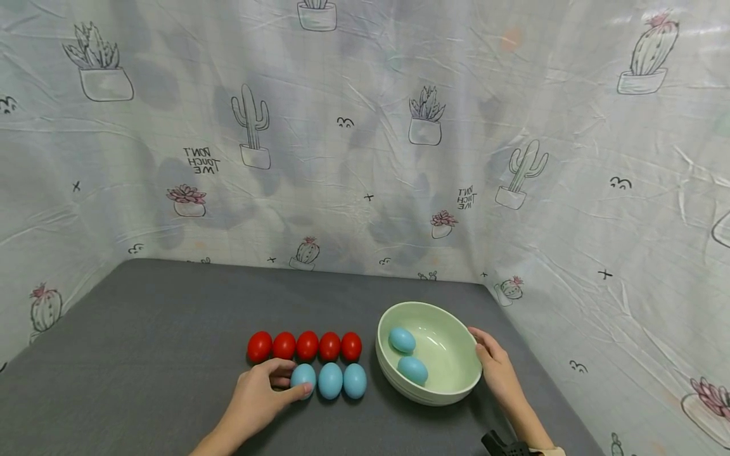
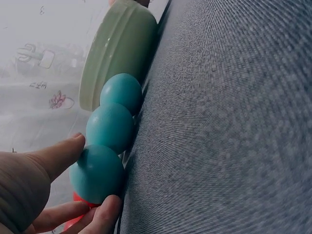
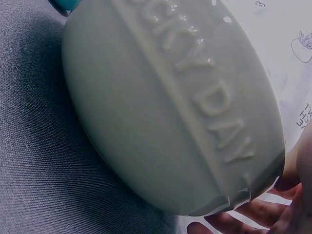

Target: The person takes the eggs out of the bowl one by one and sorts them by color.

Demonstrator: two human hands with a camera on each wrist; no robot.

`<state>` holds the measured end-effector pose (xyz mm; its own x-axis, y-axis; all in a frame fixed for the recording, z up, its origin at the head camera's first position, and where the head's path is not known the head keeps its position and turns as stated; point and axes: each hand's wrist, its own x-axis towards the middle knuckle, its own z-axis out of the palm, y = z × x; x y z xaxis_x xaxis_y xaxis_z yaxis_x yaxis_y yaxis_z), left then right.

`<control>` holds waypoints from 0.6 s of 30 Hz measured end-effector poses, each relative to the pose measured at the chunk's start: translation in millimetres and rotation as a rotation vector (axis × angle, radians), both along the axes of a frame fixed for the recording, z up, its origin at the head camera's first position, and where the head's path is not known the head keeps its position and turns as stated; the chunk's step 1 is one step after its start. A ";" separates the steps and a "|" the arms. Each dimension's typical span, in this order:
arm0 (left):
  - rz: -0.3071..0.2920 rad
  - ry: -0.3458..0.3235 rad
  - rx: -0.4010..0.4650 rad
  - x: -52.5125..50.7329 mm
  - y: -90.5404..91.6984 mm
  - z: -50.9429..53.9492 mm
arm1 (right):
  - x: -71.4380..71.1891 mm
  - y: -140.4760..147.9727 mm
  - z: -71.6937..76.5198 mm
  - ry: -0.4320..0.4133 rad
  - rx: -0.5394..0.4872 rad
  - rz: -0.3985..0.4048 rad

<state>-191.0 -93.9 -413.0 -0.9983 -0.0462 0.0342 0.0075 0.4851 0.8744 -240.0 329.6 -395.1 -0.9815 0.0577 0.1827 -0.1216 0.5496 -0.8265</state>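
Note:
My left hand [image 1: 256, 396] has its thumb and fingers on either side of a blue egg [image 2: 97, 175], pinching it at the left end of a short row. The egg appears to be at table level. Two more blue eggs [image 1: 330, 380] stand beside it, toward the bowl. To the right is a pale green bowl [image 1: 435, 398] with two blue eggs [image 1: 402, 340] inside. At the bowl's right side, my right hand [image 1: 499, 367] holds the rim, thumb at the edge and fingers outside. Raised letters on the bowl show in the right wrist view.
Several red eggs [image 1: 307, 346] form a row just behind the blue ones. A grey cloth [image 1: 142, 354] covers the table. Pale sheets [image 1: 353, 209] printed with cacti hang along the back and sides.

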 end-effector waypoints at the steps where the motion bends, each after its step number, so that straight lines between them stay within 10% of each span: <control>1: 0.001 -0.001 0.003 -0.1 -0.1 0.0 | -0.4 0.1 -0.3 -0.002 -0.001 -0.001; 18: 0.014 0.000 0.026 -1.0 0.3 1.4 | -2.3 0.4 -0.7 -0.021 -0.004 -0.007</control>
<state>-192.0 -93.6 -411.7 -0.9976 -0.0615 0.0325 0.0005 0.4621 0.8868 -242.4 330.0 -395.8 -0.9846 0.0656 0.1620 -0.1003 0.5471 -0.8311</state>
